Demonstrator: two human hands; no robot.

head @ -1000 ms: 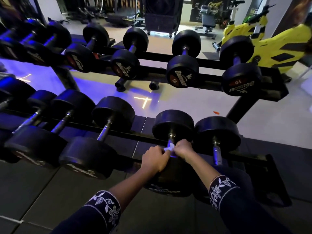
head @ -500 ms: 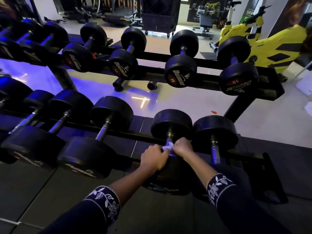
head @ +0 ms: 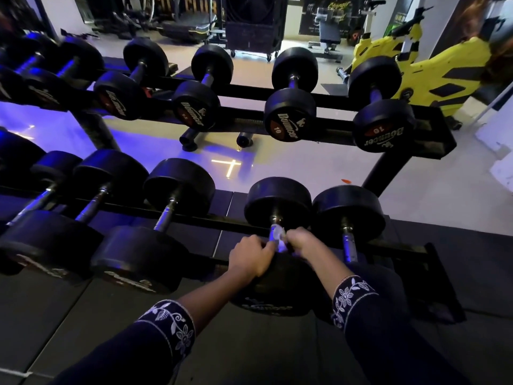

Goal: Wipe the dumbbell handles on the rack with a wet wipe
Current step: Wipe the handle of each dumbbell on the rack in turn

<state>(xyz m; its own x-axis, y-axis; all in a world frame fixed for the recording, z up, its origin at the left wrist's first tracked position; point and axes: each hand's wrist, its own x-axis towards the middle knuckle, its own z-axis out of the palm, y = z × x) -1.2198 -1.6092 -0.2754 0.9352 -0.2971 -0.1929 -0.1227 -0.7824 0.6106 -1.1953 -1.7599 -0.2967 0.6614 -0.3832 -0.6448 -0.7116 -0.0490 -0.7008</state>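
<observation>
A black dumbbell lies on the lower tier of the rack, second from the right. Its steel handle shows just below the far head. A white wet wipe is wrapped on that handle. My right hand grips the wipe and handle from the right. My left hand has its fingers curled at the handle from the left, touching the wipe. The near head of this dumbbell lies under my wrists.
Another dumbbell lies just right of my hands, several more to the left on the same tier. The upper tier carries more dumbbells. A yellow exercise bike stands at the far right. Dark rubber mats cover the floor beneath me.
Both hands stay on the same handle with the wipe. The view has shifted slightly; the wipe shows a little further up the handle.
</observation>
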